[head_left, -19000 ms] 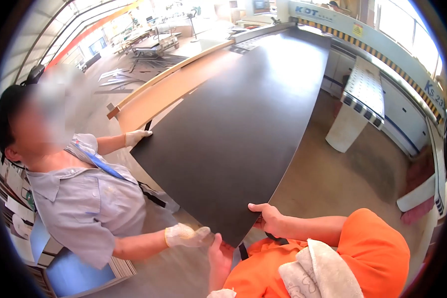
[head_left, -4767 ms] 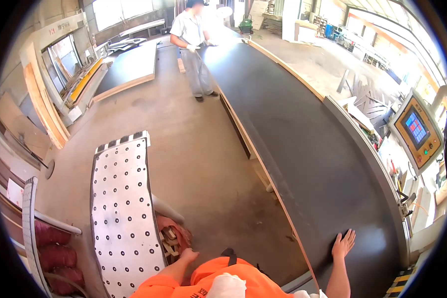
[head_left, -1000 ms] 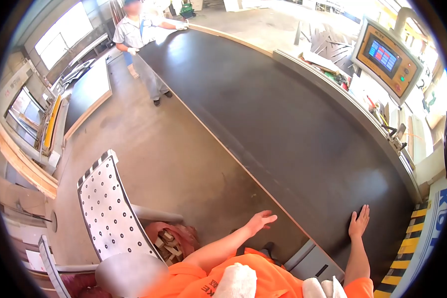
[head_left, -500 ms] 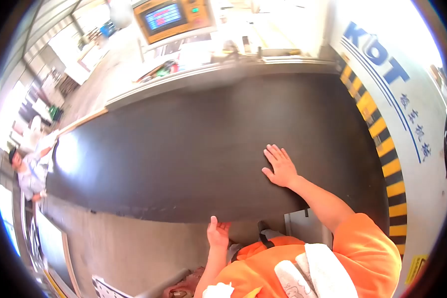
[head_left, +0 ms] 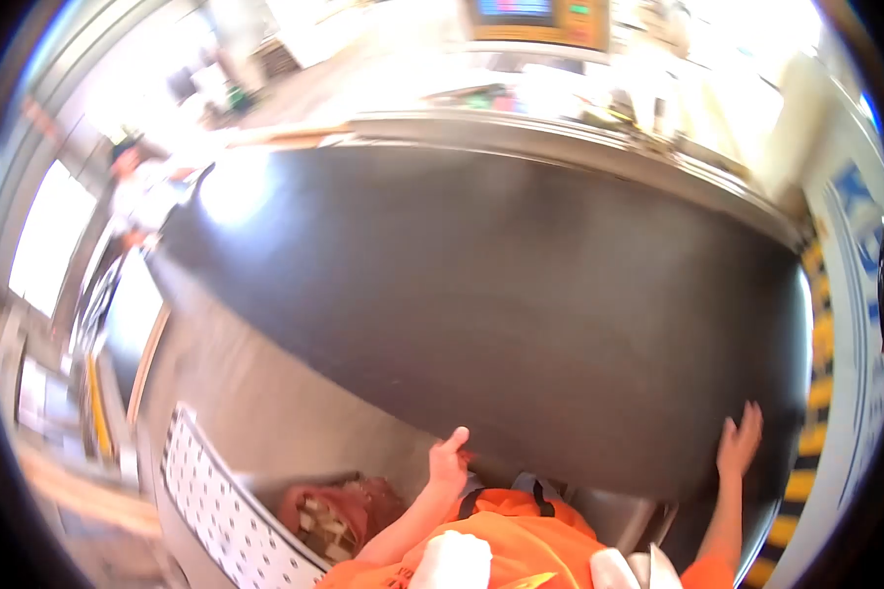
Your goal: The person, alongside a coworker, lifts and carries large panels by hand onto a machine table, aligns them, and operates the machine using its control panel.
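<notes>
A large dark brown panel (head_left: 481, 285) stretches across the view, from a person at the far left to the machine side on the right. At its near edge is my left hand (head_left: 448, 463), thumb up over the edge and fingers curled, partly hidden against the board. My right hand (head_left: 740, 447) is by the panel's right end, fingers stretched out and slightly blurred, on or just above its surface.
A person (head_left: 142, 196) in light clothing has hands at the panel's far left end. Behind the panel runs a machine rail (head_left: 521, 133) below a control screen (head_left: 535, 20). Yellow-black striping (head_left: 817, 393) edges the right side. A perforated white board (head_left: 231, 510) and a reddish sack (head_left: 339, 520) are lower left.
My right hand has moved right and nearer to me, toward the panel's right end. My left hand stays at the near edge. The view has turned, and the panel now lies at a different slant.
</notes>
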Demonstrator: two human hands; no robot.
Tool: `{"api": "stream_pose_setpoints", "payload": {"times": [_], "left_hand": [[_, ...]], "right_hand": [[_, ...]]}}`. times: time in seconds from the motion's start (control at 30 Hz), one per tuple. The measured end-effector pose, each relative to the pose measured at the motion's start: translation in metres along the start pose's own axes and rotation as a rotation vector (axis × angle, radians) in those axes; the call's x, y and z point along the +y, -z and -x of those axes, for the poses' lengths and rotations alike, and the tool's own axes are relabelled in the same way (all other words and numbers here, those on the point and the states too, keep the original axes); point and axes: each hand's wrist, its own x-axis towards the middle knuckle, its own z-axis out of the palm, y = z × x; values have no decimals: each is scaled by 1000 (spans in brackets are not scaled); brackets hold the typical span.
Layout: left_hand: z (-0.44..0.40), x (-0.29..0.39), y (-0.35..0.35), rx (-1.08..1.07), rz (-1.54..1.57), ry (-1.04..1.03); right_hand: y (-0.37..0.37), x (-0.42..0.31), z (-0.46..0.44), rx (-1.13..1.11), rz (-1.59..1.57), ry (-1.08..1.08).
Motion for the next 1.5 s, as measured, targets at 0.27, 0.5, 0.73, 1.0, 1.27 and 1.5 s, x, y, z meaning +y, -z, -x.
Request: {"api": "stream_pose_setpoints", "payload": {"times": [0.27, 0.5, 0.73, 1.0, 1.27, 1.5], "left_hand": [[1, 56, 17, 196, 208, -254], [-76, 179, 75, 286, 190, -392], [-53, 152, 54, 91, 297, -255], [48, -13, 3, -105, 351, 275], [-14, 143, 40, 71, 189, 209], [-43, 301, 71, 238, 353, 95]], "right_hand": [[-23, 244, 19, 97, 416, -406], [-27, 161, -27, -468, -296, -421], [-33, -78, -5, -540, -420, -447], [-50, -307, 10, -816, -803, -302], [-127, -471, -66, -893, -999, 22], [-216, -687, -175, -1057, -1230, -475]]}}
